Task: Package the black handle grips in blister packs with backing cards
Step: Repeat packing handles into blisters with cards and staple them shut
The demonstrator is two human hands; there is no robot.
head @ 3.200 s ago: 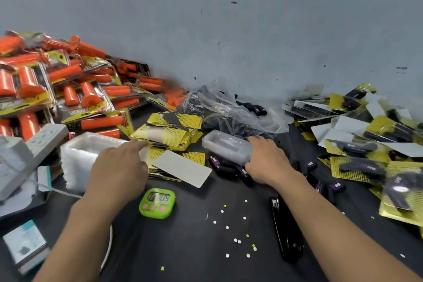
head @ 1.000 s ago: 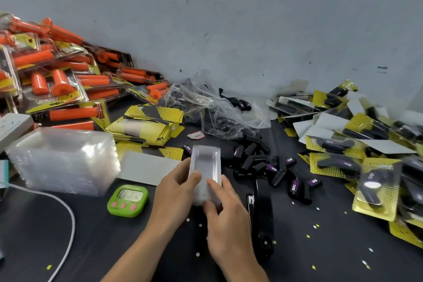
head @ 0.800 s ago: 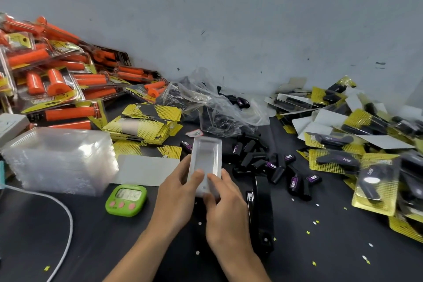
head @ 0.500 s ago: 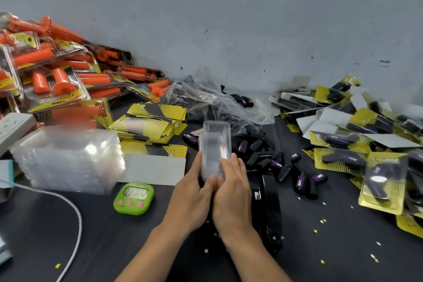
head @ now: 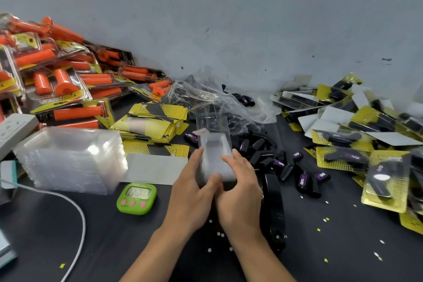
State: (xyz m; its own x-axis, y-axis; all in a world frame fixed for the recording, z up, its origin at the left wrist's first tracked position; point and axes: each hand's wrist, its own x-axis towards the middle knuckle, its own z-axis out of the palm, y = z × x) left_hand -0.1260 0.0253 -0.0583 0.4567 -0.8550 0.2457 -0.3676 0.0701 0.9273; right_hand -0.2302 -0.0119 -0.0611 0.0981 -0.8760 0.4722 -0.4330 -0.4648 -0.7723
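Holds a seemingly empty clear shell point(head: 215, 144) in curled fingers of left hand point(head: 192, 199) and right hand point(head: 240, 197); many packs point(head: 343, 158) finished, many loose grips point(head: 286, 167) remaining.

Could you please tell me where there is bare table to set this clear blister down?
The left hand and right hand hold the clear blister. Bare tabletop: below the green timer, right of the white cable, and right of the black stapler. Crowded: loose black grips, finished packs at right, blister stack at left.
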